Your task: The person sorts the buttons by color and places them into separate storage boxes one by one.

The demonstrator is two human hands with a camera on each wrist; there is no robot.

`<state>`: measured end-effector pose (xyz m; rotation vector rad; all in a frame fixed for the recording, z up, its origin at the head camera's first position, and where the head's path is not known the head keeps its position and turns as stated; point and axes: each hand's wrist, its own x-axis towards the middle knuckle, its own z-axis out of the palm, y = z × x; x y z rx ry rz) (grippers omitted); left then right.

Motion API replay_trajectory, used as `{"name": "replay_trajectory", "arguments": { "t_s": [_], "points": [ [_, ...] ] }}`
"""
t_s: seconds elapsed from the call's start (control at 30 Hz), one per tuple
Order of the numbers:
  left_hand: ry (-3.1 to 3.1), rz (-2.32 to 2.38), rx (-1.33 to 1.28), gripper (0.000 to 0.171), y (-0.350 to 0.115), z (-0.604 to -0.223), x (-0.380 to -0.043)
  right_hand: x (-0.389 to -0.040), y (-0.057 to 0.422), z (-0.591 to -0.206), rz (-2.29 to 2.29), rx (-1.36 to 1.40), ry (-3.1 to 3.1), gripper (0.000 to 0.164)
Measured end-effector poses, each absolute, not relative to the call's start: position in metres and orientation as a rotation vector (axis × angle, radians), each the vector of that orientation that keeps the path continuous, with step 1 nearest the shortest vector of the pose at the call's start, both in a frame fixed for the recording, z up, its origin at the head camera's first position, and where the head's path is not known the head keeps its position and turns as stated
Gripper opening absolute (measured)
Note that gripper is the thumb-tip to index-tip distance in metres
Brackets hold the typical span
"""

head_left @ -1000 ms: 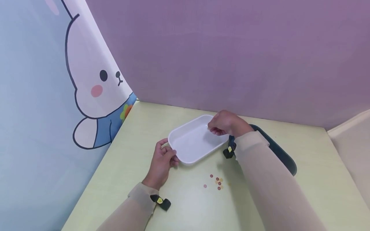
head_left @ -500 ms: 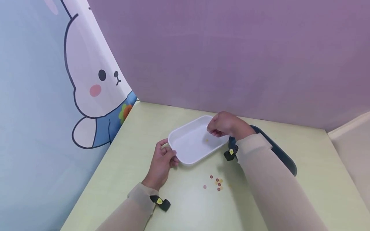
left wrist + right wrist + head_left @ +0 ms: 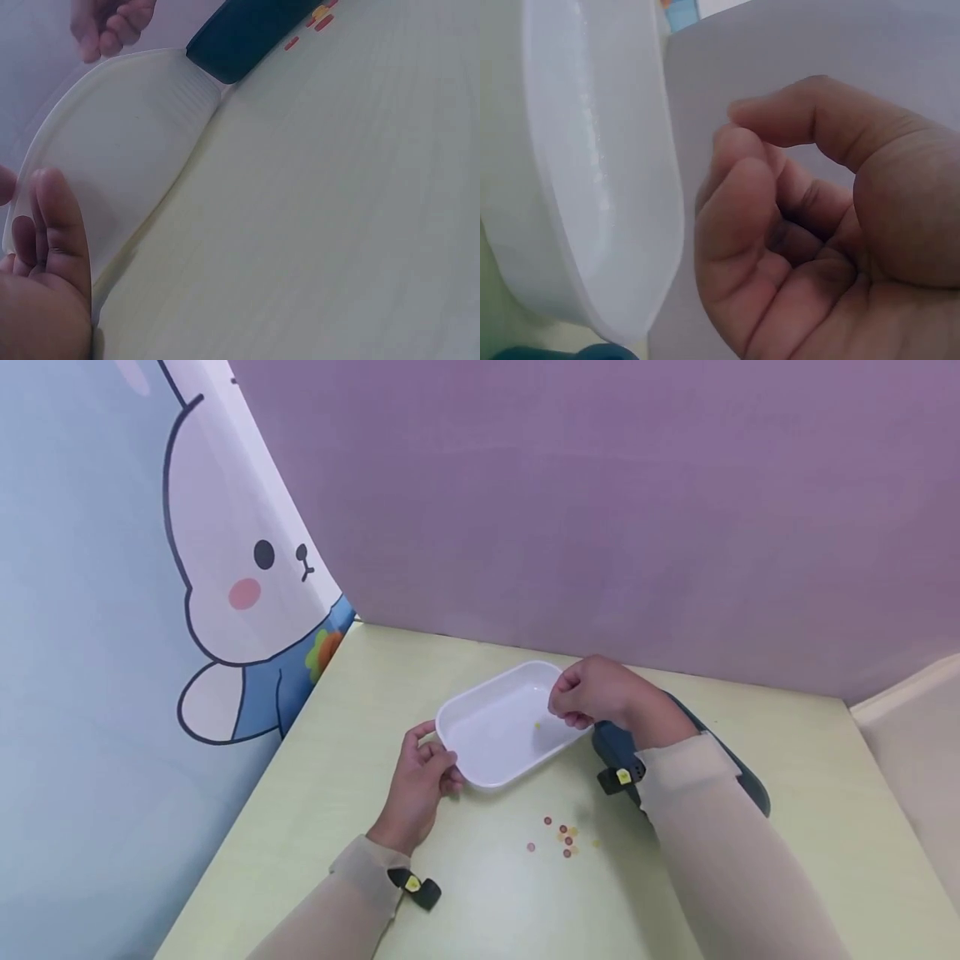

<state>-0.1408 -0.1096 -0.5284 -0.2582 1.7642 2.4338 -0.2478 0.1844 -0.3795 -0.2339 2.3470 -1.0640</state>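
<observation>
My left hand (image 3: 420,777) grips the near left corner of a white shallow tray (image 3: 487,727), thumb over the rim and fingers along the outer side. A tiny yellow piece (image 3: 537,725) lies on the tray's floor. Over the tray's right end is my right hand (image 3: 596,693), fingers curled and thumb tip close to the index fingertip. In the right wrist view, nothing shows between those fingertips (image 3: 739,142), and the white tray's wall (image 3: 615,187) is just beside them.
A dark teal tray (image 3: 617,745) sits right of the white one, partly hidden under my right forearm. Several small red discs (image 3: 563,829) and yellow ones (image 3: 574,832) lie loose on the pale yellow table (image 3: 480,885). A purple wall (image 3: 570,527) rises behind.
My right hand has moved right and a little toward me, away from the white tray's middle. The yellow piece has come into view on the tray floor. My left hand has stayed put.
</observation>
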Motion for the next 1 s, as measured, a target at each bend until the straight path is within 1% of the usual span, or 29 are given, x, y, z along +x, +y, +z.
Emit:
{"name": "replay_trajectory", "arguments": {
  "t_s": [0.2,0.4,0.6,0.77,1.0],
  "points": [
    [1.772,2.429,-0.282,0.06,-0.111,-0.528,-0.139,-0.216,0.192,-0.371,-1.002,-0.326,2.439,0.011],
    [1.775,2.437,-0.288,0.059,-0.112,-0.527,-0.14,-0.192,0.2,-0.375,-0.96,-0.385,2.489,0.009],
    [1.768,2.432,-0.293,0.059,-0.113,-0.523,-0.139,-0.174,0.207,-0.385,-0.943,-0.442,2.522,0.008],
    [1.75,2.444,-0.274,0.059,-0.114,-0.523,-0.139,-0.156,0.211,-0.396,-0.953,-0.484,2.545,0.013],
    [1.755,2.45,-0.266,0.059,-0.114,-0.52,-0.138,-0.131,0.209,-0.417,-0.975,-0.401,2.524,0.011]
  ]
}}
